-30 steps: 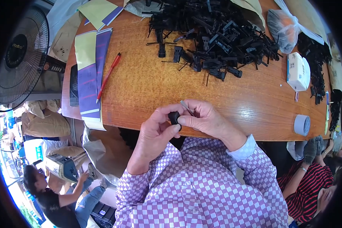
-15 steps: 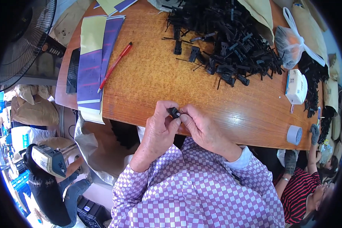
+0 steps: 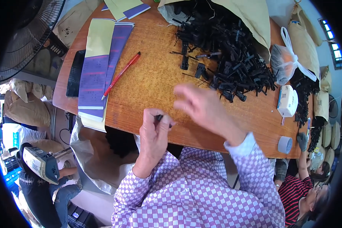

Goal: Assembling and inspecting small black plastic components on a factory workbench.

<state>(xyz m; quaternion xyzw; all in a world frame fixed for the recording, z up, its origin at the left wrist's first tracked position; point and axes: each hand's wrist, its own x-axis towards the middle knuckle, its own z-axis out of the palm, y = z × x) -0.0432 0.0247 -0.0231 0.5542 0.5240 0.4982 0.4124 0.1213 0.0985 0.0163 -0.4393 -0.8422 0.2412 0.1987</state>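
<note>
The wooden table (image 3: 152,68) spans the view; on its far side a heap (image 3: 231,60) of black plastic parts spills from the mouth of a pale sack (image 3: 254,15); at the upper left a brown bag (image 3: 74,26) carries a black printed mark; on the table's left lie long purple-and-yellow forms (image 3: 93,79), crossed by red lines and fine print too small to read; the right hand (image 3: 195,106), blurred, is above the table between the left hand and the heap, its fingers stretched out and parted; the left hand (image 3: 154,133) is near the front edge, thumb and forefinger closed on 1 small black part (image 3: 159,118), mostly hidden by them; right of the heap sits a tied clear bag (image 3: 287,62) with something orange inside; just below it is a white pack (image 3: 287,100) with small dark print; a red pen (image 3: 121,74) lies slantwise, its tip by the forms; a tape roll (image 3: 285,144) rests near the right front edge.
</note>
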